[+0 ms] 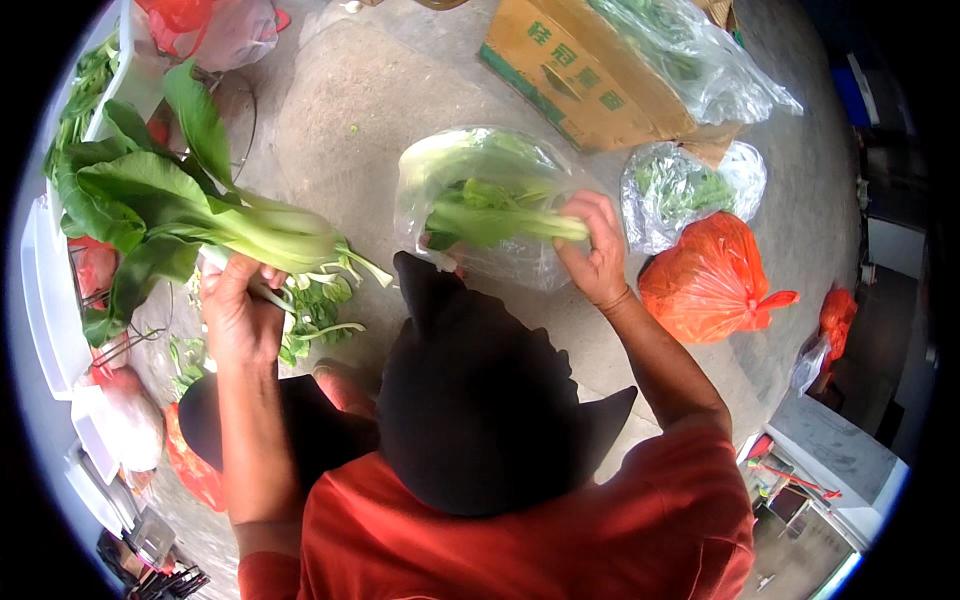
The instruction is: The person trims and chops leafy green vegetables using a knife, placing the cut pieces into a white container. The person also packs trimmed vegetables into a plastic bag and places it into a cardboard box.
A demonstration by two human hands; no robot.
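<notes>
My left hand (244,319) grips the pale stalks of a large leafy green vegetable (154,187), whose broad leaves spread up and to the left. A narrow pale piece (276,298) also shows at this hand; I cannot tell what it is. With thumb and fingers, my right hand (598,251) holds a smaller leafy green (495,217) by its stalk end, its leaves pointing left. This green is at a clear plastic bag (480,274) with more pale green vegetables (465,150) in it. Blur and shine hide whether the held green is inside.
Leaf trimmings (319,307) lie on the concrete floor (360,112). Ahead is a cardboard box (577,75) with bagged greens (675,52). At right are a clear bag of greens (679,191) and a tied red bag (705,281). White plastic bins (52,307) line the left.
</notes>
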